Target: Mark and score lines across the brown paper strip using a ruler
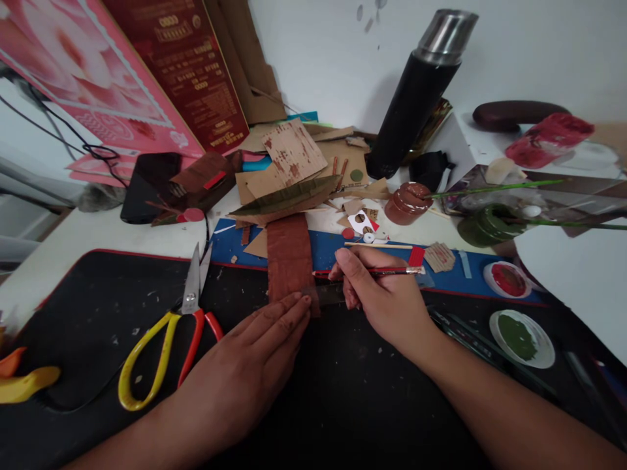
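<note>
A strip of brown-painted cardboard (290, 251) lies upright in the view on the dark mat. My left hand (257, 352) rests flat with its fingers stretched out, the fingertips pressing on the lower end of the strip. Under those fingertips a clear strip, seemingly a ruler (329, 294), crosses the cardboard and runs toward my right hand. Pinched in my right hand (386, 297) is a red and black pencil (389, 271), held nearly level. Its tip points left, close to the cardboard's right edge, and its eraser end points right.
Scissors (191, 297) with yellow and red handles lie open at left. Cardboard scraps (296, 153) pile up behind the strip. Brown (408, 202) and green (490, 224) paint jars, a black flask (416, 98) and a lid of green paint (522, 336) stand right.
</note>
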The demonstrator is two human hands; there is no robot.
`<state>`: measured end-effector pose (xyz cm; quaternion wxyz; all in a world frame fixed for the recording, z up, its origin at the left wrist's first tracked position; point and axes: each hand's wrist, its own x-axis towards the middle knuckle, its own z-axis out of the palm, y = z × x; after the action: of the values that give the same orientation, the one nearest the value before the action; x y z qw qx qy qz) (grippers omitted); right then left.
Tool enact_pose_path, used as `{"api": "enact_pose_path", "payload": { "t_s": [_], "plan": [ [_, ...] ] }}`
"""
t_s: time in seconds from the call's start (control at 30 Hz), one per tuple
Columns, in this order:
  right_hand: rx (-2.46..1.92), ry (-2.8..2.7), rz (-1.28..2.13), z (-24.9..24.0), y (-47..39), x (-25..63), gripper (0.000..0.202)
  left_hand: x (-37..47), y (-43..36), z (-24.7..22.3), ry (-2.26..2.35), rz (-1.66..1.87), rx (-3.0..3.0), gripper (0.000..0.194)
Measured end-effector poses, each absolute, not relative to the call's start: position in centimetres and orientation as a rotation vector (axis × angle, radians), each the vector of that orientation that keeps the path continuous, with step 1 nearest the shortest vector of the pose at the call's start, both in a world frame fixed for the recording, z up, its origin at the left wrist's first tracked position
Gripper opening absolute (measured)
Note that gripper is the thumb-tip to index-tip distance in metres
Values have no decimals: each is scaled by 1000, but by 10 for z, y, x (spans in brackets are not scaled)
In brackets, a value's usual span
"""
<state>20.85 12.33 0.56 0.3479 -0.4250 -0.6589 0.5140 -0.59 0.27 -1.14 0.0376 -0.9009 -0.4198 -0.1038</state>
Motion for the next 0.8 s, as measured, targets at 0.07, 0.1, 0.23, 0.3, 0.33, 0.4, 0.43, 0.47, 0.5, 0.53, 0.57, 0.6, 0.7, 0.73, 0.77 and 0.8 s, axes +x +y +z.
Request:
{"api": "enact_pose_path", "payload": {
  "t_s": [0.07,0.1,0.23,0.3,0.33,0.4,0.43,0.47,0.5,0.53,0.57,0.6,0.7,0.73,0.77,0.8],
  "plan": [
    [-1100,-1704,1339,6,123,208,42,-6,3,-11,-1298,-334,-2763,51],
    [-1101,-1704,1342,6,123,208,42,-5,3,-11,-1303,-338,-2759,51],
    [-1112,-1709,1345,6,122,208,42,-5,4,-8,-1305,-332,-2745,47],
    [-1114,-1706,1347,6,122,208,42,-4,5,-7,-1289,-335,-2735,46],
    [-1115,-1704,1349,6,122,208,42,-4,5,-6,-1279,-336,-2727,45],
    [-1113,-1700,1350,5,122,208,42,-3,5,-6,-1265,-336,-2714,45],
    [-1110,-1699,1348,5,122,208,42,-3,5,-6,-1263,-336,-2713,45],
    [-1106,-1697,1347,5,122,208,42,-3,5,-6,-1271,-338,-2711,45],
    [-1101,-1693,1347,5,123,209,43,-4,5,-6,-1283,-341,-2708,45],
    [-1096,-1690,1347,5,123,209,43,-4,4,-6,-1294,-346,-2708,45],
    [-1092,-1687,1346,5,123,209,42,-4,4,-6,-1300,-351,-2709,45],
    [-1090,-1686,1344,5,123,209,42,-4,3,-7,-1304,-358,-2708,45],
    [-1078,-1696,1330,7,122,210,42,-4,3,-6,-1310,-387,-2701,44],
    [-1073,-1700,1325,7,122,210,41,-4,3,-6,-1320,-407,-2692,44],
    [-1066,-1705,1319,8,122,211,41,-3,2,-6,-1331,-428,-2683,44],
    [-1059,-1710,1310,8,122,211,41,-3,2,-5,-1337,-448,-2673,43]
  ]
}}
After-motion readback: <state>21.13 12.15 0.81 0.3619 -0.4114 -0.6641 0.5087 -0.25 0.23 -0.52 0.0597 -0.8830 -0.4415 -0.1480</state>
